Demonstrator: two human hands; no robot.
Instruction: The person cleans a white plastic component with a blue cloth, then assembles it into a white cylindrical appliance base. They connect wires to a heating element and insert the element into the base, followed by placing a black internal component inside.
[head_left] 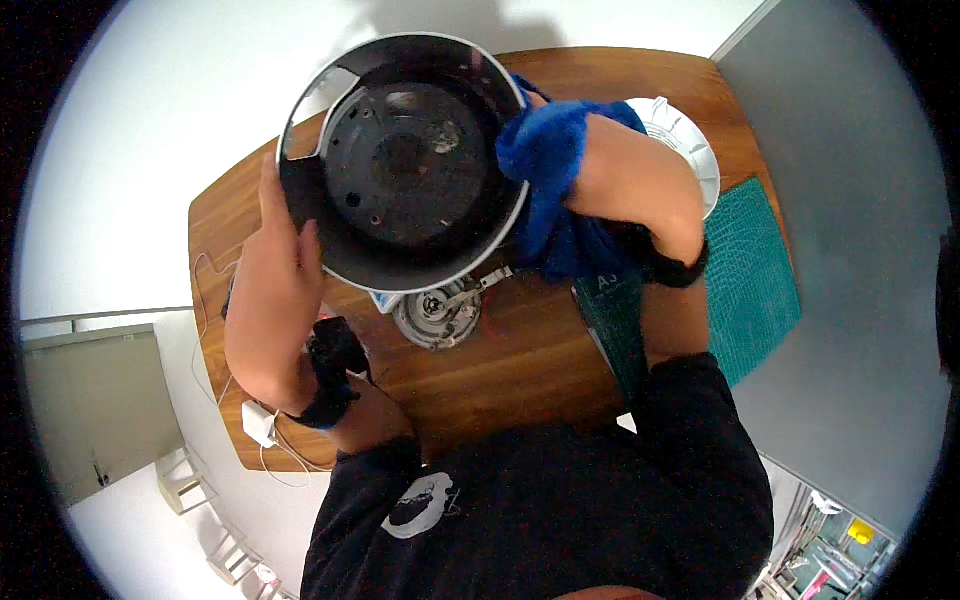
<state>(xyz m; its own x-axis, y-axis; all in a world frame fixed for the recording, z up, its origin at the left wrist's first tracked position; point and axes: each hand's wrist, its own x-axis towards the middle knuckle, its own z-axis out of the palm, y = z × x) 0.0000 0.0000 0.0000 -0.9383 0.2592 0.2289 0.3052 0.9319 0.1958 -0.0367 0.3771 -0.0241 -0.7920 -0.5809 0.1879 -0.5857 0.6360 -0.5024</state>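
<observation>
A deep, round black appliance housing (405, 165) is tilted so that its inside faces me. It has a pale rim, a rectangular cut-out on its left side, and small holes and worn pale patches on its bottom. My left hand (270, 270) grips its left wall, the thumb over the rim and the fingers along the outside. At the right wall, my right hand (635, 175) presses a blue cloth (550, 150) against the rim; the cloth hides most of its fingers. Below the housing, a round metal part (437, 318) with a bracket and thin wires lies on the table.
On the wooden table (480, 385), a white ribbed round cover (690, 150) lies at the far right. A green cutting mat (750, 280) overhangs the right edge, beside a grey partition (850, 250). A white power adapter (259, 424) with cables sits at the near left.
</observation>
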